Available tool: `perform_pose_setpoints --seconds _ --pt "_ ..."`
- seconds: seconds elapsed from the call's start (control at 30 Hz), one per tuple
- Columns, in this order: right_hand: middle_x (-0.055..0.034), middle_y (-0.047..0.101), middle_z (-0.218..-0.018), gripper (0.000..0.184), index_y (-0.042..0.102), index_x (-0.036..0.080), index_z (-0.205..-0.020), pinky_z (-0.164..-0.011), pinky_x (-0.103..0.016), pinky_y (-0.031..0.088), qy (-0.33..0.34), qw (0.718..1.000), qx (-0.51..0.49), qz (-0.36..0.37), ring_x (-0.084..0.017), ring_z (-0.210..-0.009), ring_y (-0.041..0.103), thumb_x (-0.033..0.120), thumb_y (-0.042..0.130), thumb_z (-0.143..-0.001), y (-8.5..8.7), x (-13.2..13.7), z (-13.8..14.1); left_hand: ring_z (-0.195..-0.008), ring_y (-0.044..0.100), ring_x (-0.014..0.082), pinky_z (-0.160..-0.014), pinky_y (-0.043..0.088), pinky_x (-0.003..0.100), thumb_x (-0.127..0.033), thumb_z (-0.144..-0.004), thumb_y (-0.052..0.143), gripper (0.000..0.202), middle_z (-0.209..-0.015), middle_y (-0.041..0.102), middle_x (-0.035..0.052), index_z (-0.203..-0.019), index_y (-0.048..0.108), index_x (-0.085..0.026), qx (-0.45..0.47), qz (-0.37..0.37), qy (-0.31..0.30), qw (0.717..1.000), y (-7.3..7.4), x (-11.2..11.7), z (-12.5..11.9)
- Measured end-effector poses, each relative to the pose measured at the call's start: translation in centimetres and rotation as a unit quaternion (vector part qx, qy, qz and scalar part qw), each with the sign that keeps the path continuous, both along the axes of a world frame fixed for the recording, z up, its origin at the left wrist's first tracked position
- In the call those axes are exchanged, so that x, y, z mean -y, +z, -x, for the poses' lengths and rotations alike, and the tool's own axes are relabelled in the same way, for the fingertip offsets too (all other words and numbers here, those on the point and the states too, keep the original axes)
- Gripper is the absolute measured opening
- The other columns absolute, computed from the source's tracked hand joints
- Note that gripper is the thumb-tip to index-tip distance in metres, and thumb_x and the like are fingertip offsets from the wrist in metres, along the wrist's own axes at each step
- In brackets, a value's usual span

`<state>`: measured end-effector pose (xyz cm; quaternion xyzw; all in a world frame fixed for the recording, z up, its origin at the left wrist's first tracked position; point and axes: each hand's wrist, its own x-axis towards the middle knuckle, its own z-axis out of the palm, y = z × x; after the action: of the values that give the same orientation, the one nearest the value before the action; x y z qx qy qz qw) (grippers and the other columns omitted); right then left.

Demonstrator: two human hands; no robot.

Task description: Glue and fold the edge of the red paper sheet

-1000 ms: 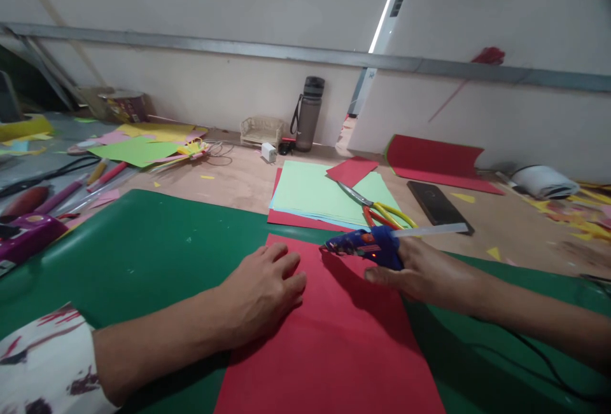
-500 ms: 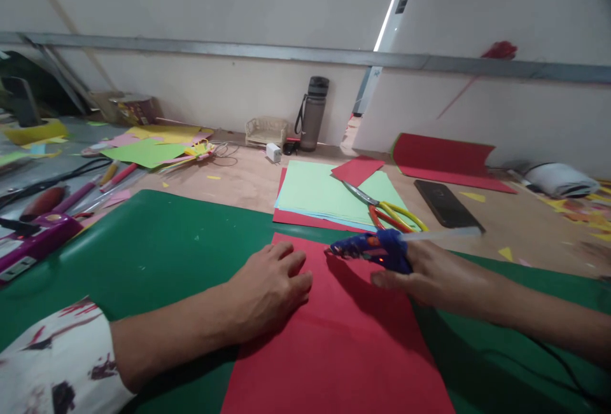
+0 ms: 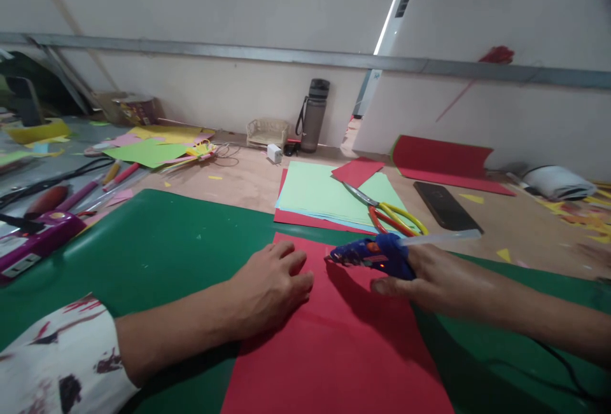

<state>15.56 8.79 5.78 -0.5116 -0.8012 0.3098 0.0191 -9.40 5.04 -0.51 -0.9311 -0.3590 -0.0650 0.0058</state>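
Blue plastic glue gun [image 3: 390, 255], grasped in right hand [image 3: 429, 275]: tip edged slightly away from far edge of red rectangular paper sheet [image 3: 334, 350], perhaps trailing glue. Left hand [image 3: 271, 283], grasping nothing, rests near sheet's far-left corner. Sheet lies on green mat [image 3: 181, 242].

No words or numbers could be read; print on the cup [image 3: 137, 110] far beyond the left hand [image 3: 271, 283] was too blurred.

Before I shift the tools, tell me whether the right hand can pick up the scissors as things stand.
Probably not without setting down the glue gun: it occupies the right hand, though the scissors lie just beyond.
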Motion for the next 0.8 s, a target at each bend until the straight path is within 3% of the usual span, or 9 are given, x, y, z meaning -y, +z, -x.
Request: perform_pose_setpoints --seconds 0.17,0.37,0.8 --pt "0.0059 0.04 -0.049 0.035 0.061 0.022 -0.103 -0.041 -0.023 0.025 -0.031 0.999 0.027 0.029 -0.011 -0.044 0.037 0.044 0.059 -0.076 0.5 0.02 0.43 -0.088 0.046 0.0219 -0.07 0.041 0.033 -0.029 -0.092 0.038 0.02 -0.089 0.054 0.0067 -0.084 0.054 -0.019 -0.008 0.001 0.001 1.0 0.13 -0.05 -0.01" --pt "0.0053 0.039 -0.052 0.031 0.061 0.022 -0.098 -0.041 -0.023 0.023 -0.019 0.999 0.036 0.024 -0.01 -0.045 0.035 0.044 0.058 -0.077 0.38 0.07 0.34 -0.091 0.046 0.0224 -0.07 0.041 0.034 -0.029 -0.093 0.037 0.02 -0.091 0.054 0.0064 -0.085 0.054 -0.019 -0.01 0.001 0.001 1.0 -0.04 -0.08 0.06" --pt "0.0067 0.038 -0.052 0.039 0.056 0.026 -0.115 -0.042 -0.022 0.025 -0.008 0.999 0.003 0.038 -0.01 -0.045 0.033 0.042 0.056 -0.079 0.14 0.1 0.32 -0.091 0.046 0.0221 -0.072 0.041 0.034 -0.028 -0.092 0.038 0.02 -0.09 0.054 0.007 -0.085 0.055 -0.019 0.004 -0.001 -0.007 1.0 -0.15 -0.1 0.15"
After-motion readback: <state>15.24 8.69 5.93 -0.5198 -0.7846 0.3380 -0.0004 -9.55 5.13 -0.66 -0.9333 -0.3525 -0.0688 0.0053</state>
